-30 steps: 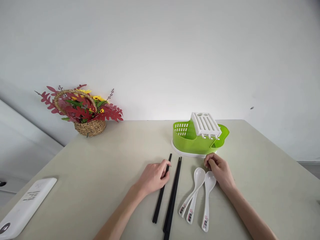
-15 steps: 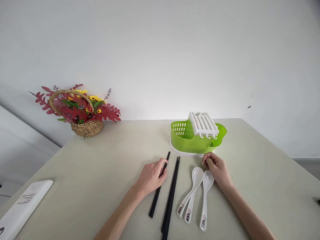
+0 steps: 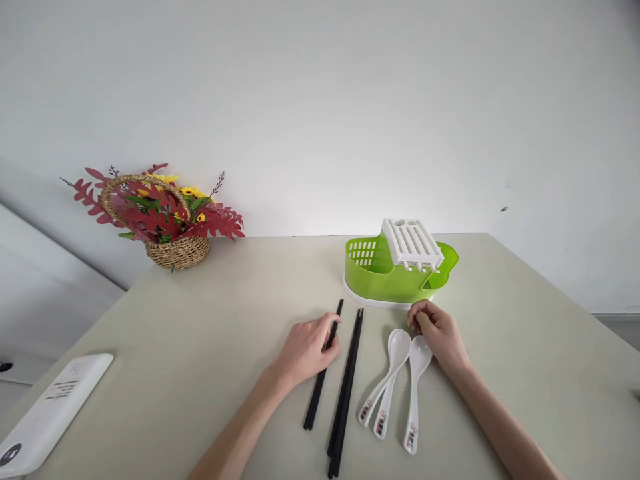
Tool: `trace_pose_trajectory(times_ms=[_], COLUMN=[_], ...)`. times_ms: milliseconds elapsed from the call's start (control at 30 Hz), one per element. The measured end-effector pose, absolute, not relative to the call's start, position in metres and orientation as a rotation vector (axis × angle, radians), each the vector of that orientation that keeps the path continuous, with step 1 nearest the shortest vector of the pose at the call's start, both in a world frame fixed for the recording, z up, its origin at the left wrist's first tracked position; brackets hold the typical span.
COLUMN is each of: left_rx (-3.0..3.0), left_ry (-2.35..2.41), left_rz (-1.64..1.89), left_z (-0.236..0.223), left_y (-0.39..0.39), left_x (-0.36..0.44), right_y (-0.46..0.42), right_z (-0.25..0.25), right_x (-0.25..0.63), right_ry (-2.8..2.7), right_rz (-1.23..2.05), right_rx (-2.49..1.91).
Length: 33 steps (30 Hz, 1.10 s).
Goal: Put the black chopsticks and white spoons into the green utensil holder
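Observation:
My left hand [image 3: 311, 348] is closed around a pair of black chopsticks [image 3: 316, 399], thumb and fingers on their upper half. The chopsticks lie slanted, at or just above the table; I cannot tell which. Just right of them rests a second bundle of black chopsticks [image 3: 346, 387]. Beyond that lie three white spoons: two crossed ones [image 3: 399, 347] and a single one [image 3: 414, 390], with printed handle ends. My right hand [image 3: 437, 333] rests with fingers curled in beside the single spoon's bowl, nothing visible in it. Behind it stands a green utensil holder [image 3: 373, 283] with a white slotted top [image 3: 413, 243].
A wicker basket [image 3: 177, 255] of red leaves and yellow flowers stands at the table's back left. A white oblong device [image 3: 63, 407] lies at the left edge. The pale table [image 3: 240, 300] meets a white wall [image 3: 310, 120] behind.
My left fingers have tightened on the chopsticks, whose near end has shifted slightly. My right hand stays in place. The view has swayed a little.

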<state>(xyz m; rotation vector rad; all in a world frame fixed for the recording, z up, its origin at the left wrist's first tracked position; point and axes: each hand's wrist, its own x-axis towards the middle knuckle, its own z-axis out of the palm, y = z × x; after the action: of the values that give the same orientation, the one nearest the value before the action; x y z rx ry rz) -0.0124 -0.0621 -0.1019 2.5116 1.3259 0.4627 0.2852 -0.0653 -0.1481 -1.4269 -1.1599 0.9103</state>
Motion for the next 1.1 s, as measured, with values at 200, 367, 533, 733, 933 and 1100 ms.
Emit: trace_pose_trajectory(times_ms=[200, 367, 533, 733, 933, 1100], left_rx=[2.462, 2.438, 2.464, 2.445, 2.552, 2.605], left_ry=[1.347, 1.409, 1.574, 1.955, 2.065, 2.158], left_rz=[0.462, 0.536, 0.713, 0.787, 0.746, 0.677], left_z=[-0.103, -0.105, -0.109, -0.116, -0.116, -0.113], left_y=[-0.058, -0.051, -0.042, -0.035, -0.04, -0.046], left_x=[-0.016, -0.022, -0.033, -0.043, -0.038, -0.033], right_y=[-0.065, -0.065, -0.064, -0.063, -0.064, -0.064], right_z=[-0.149, -0.149, -0.15, -0.151, -0.15, -0.148], right_x=[0.285, 0.285, 0.286, 0.286, 0.286, 0.286], right_ry=[-1.162, -1.167, -1.17, -1.177, -1.188, -1.189], right_rz=[0.91, 0.918, 0.909, 0.898, 0.887, 0.889], right_rx=[-1.423, -1.421, -1.429, -1.41, -1.421, -1.426])
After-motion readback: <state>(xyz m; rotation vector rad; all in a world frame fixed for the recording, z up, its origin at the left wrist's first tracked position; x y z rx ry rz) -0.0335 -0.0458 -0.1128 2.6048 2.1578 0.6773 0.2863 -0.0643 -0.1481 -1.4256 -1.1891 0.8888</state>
